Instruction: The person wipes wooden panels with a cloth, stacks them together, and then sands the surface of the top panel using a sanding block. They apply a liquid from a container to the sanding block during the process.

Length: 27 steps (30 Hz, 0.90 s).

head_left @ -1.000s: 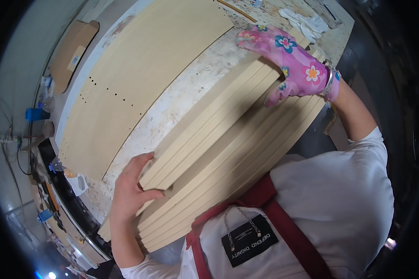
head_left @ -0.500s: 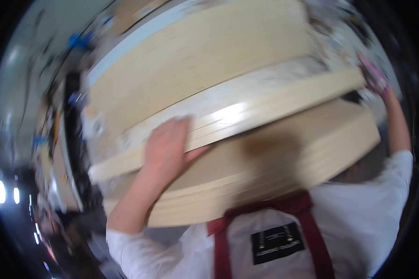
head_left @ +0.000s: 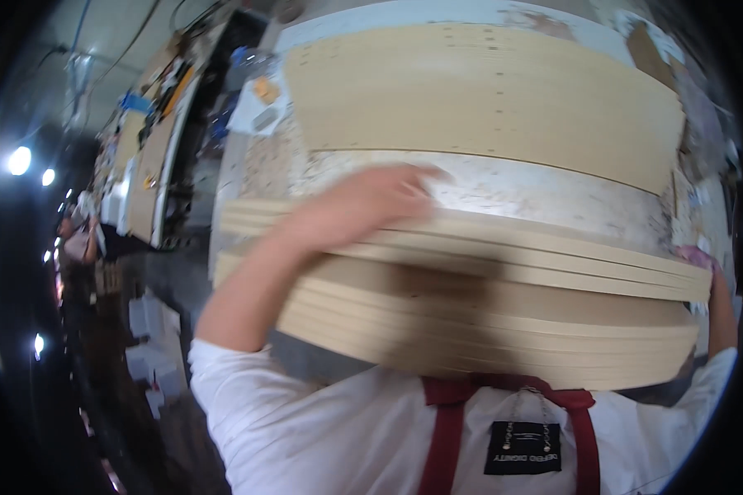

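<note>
A stack of several pale cream boards (head_left: pixel 570 260) stands on edge across the near side of the worktable, long edges up. My bare left hand (head_left: pixel 388 194), smeared by motion, passes over the stack's far side with at least one finger stretched out and nothing visible in it. At the stack's right end, my right hand (head_left: pixel 696 256) in a pinkish-purple glove grips the boards' corner; its fingers are partly hidden. Nearer my body lies a second stack of pale boards (head_left: pixel 470 342), shadowed in the middle. Beyond, a wide flat panel (head_left: pixel 487 91) with small dark holes lies on the table.
The white tabletop (head_left: pixel 512 177) is strewn with dust and chips. At its left are a white sheet (head_left: pixel 256 107) with a yellow sponge-like block (head_left: pixel 266 89) on it. Further left stand another cluttered bench (head_left: pixel 144 177) and a person (head_left: pixel 82 243) in the background.
My left hand has lifted off the boards' front face and swung to the right over them. My right hand stays at the right end. The view has turned, showing more of the room at left.
</note>
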Each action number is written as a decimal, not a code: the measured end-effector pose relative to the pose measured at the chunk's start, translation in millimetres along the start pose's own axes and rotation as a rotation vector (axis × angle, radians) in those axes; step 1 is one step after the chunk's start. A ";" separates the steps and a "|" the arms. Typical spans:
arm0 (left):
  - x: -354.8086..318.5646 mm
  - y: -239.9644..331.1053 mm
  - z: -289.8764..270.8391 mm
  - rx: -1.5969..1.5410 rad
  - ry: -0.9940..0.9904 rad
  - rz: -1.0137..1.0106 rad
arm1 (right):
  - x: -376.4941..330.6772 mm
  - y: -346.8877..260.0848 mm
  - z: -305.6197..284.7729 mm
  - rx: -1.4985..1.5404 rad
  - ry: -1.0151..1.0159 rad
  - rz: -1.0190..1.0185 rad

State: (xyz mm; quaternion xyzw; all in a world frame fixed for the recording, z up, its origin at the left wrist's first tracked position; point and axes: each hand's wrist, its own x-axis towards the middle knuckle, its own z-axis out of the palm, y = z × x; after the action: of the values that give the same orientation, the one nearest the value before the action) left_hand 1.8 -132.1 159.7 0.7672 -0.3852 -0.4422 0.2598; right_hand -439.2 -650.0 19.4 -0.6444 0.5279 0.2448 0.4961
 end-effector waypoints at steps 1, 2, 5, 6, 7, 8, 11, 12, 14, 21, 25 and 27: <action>-0.7 -9.5 -22.5 -0.064 0.153 -0.080 | -19.9 -6.9 4.0 0.019 0.041 0.037; 4.0 -52.5 -48.7 0.061 0.283 -0.133 | -24.4 -11.0 9.0 0.194 -0.015 0.066; -16.3 -145.8 -112.8 0.485 0.164 -0.664 | -17.4 -7.5 14.2 0.338 -0.069 0.043; -21.6 -164.3 -116.5 0.342 0.047 -0.860 | -17.8 -4.7 14.8 0.296 -0.067 -0.003; -24.9 -176.0 -116.6 0.197 -0.073 -1.053 | -19.8 -4.9 13.4 0.312 -0.056 0.007; -26.4 -175.4 -116.3 0.065 -0.143 -1.058 | -22.1 -8.0 12.8 0.172 -0.131 -0.096; -34.2 -196.2 -121.8 -0.155 -0.205 -1.050 | -37.0 -28.8 18.4 0.086 -0.183 -0.102; -35.0 -204.7 -123.3 -0.254 -0.173 -1.041 | -35.8 -33.4 19.3 0.023 -0.204 -0.138; -31.5 -207.4 -111.4 -0.156 -0.140 -1.057 | -45.0 -44.3 32.1 -0.064 -0.166 -0.197; -17.4 -238.2 -110.5 0.098 -0.092 -1.058 | -41.2 -21.1 46.8 0.401 -0.171 -0.056; -24.8 -267.5 -117.6 0.179 0.122 -0.952 | -78.2 -74.5 84.6 0.368 -0.189 -0.068; -22.6 -277.0 -125.0 0.260 0.218 -0.912 | -74.3 -78.8 85.2 0.355 -0.176 -0.135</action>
State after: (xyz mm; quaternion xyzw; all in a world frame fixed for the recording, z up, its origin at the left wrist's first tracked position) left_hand 204.6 51.0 25.0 0.9257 -0.0323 -0.3763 -0.0195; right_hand -372.7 -544.9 78.7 -0.5570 0.4730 0.1692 0.6613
